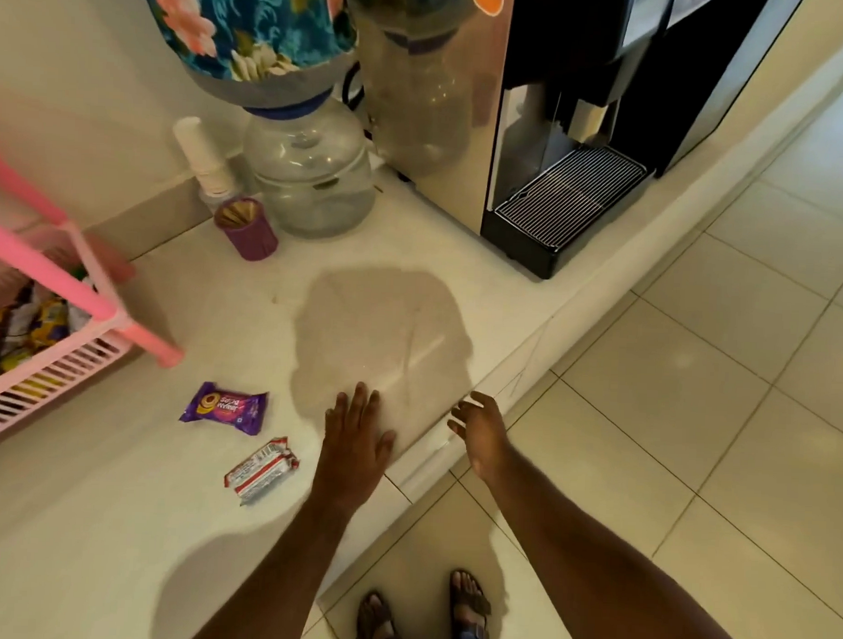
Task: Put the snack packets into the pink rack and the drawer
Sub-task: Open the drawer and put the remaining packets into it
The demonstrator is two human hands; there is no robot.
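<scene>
Two snack packets lie on the white counter (117, 500): a purple packet (225, 407) and, nearer to me, a red and white packet (261, 469). My left hand (355, 441) hovers flat over the counter just right of the red and white packet, fingers spread, holding nothing. At the counter's front edge my right hand (478, 431) hangs with fingers loosely curled and apart, also empty. The pink rack (53, 277) stands at the left edge, and its lower basket holds several packets. No drawer is visible.
A purple cup (248, 227), a stack of white cups (200, 158) and a clear water jug (315, 172) stand at the back. A black and silver dispenser machine (560, 133) fills the right of the counter. Tiled floor (694, 376) lies to the right, with my sandalled feet (423, 615) below.
</scene>
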